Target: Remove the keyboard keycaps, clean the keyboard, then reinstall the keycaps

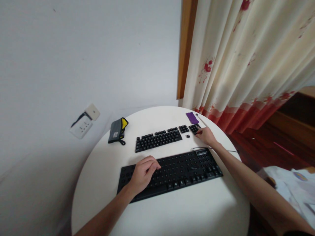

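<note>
A black keyboard base [182, 170] with bare switch posts lies near me on the round white table [172, 209]. My left hand [144, 173] rests on its left part, fingers curled loosely. Behind it, loose black keycaps [158, 139] lie set out in keyboard order, with a small cluster [184, 128] and one single cap [187, 136] to the right. My right hand [206, 135] reaches to the numpad keycaps [194, 128] at the far right and pinches there; whatever sits between the fingertips is too small to make out.
A grey and yellow pouch [117, 130] lies at the table's back left. A purple flat object [192, 117] sits at the back right near the curtain [246, 65]. The keyboard cable [231, 151] runs off the right edge. A wall socket [82, 126] is at left.
</note>
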A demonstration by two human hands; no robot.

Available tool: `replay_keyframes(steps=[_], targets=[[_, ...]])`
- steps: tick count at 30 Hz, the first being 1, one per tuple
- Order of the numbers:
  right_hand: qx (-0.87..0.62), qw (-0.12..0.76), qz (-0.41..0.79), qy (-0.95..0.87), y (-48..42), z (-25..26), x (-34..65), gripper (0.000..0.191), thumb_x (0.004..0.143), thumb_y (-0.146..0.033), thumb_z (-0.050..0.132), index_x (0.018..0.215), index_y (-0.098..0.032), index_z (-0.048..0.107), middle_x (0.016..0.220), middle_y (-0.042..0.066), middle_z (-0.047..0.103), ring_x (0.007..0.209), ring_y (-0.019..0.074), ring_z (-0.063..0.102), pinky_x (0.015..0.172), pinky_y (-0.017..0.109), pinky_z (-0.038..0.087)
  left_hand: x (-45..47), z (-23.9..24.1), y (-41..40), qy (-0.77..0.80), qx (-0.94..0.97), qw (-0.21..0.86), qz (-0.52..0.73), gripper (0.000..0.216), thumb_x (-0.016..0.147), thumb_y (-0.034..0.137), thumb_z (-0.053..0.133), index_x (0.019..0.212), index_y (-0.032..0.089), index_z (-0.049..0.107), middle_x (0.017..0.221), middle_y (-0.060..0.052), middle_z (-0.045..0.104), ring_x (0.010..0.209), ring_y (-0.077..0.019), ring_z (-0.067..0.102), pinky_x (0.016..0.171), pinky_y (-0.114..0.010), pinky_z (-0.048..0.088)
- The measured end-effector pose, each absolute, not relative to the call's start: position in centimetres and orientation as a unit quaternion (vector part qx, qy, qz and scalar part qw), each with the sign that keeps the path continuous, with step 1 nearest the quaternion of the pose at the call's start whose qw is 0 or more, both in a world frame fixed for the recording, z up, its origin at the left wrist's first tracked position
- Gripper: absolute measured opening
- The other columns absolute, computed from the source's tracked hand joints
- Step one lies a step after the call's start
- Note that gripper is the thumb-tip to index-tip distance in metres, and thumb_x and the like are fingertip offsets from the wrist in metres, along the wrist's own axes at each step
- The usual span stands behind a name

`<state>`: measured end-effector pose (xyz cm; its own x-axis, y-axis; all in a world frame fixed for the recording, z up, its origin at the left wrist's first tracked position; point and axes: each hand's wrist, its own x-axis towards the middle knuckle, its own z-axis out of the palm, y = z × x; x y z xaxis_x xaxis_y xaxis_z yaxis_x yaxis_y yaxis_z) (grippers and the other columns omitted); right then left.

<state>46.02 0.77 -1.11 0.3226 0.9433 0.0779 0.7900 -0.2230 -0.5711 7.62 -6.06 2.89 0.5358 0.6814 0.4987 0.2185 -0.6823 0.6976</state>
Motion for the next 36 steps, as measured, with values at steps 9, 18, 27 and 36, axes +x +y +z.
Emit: replay_keyframes(steps=[9, 18, 27, 36], targets=[[-0.762, 0.341, 0.117, -0.538, -1.6, 1.8, 45.5, 0.027, 0.085, -0.035, 0.059, 0.082, -0.013, 0.074, 0.08, 0.011, 0.073, 0.074, 0.0209, 0.065, 0.069, 0.028, 0.044, 7.3, 2.7, -6.0, 0.271, 0.827, 0.296, 0.393, 0.028, 0.097, 0.018, 0.047, 0.078, 0.016, 0.068, 0.075, -0.004, 0.065, 0.073, -0.0148, 0.061, 0.068, -0.025, 0.047], [-0.65, 0.539, 0.127, -0.521, -11.0, 5.8, 43.7, 0.054, 0.098, -0.056, 0.029, 0.086, -0.018, 0.065, 0.082, 0.008, 0.065, 0.081, 0.0202, 0.059, 0.074, 0.031, 0.044, 7.6, 2.7, -5.8, 0.272, 0.831, 0.302, 0.379, 0.029, 0.097, 0.018, 0.047, 0.077, 0.015, 0.068, 0.075, -0.004, 0.065, 0.073, -0.0146, 0.061, 0.068, -0.025, 0.047], [-0.703, 0.467, 0.272, -0.462, -16.1, 2.4, 41.8, 0.054, 0.095, -0.06, 0.035, 0.068, -0.019, 0.056, 0.051, -0.003, 0.041, 0.047, 0.0121, 0.037, 0.047, 0.026, 0.027, 7.7, 2.8, -6.0, 0.27, 0.835, 0.295, 0.377, 0.028, 0.097, 0.018, 0.048, 0.079, 0.016, 0.068, 0.077, -0.003, 0.065, 0.073, -0.014, 0.061, 0.069, -0.024, 0.048], [-0.709, 0.439, 0.274, -0.479, -16.6, 1.0, 40.9, 0.045, 0.095, -0.055, 0.037, 0.069, -0.02, 0.049, 0.05, -0.005, 0.037, 0.046, 0.0117, 0.034, 0.046, 0.025, 0.025, 7.7, 2.8, -6.1, 0.262, 0.837, 0.293, 0.38, 0.027, 0.097, 0.016, 0.048, 0.079, 0.016, 0.068, 0.077, -0.003, 0.064, 0.074, -0.0134, 0.061, 0.07, -0.024, 0.047]])
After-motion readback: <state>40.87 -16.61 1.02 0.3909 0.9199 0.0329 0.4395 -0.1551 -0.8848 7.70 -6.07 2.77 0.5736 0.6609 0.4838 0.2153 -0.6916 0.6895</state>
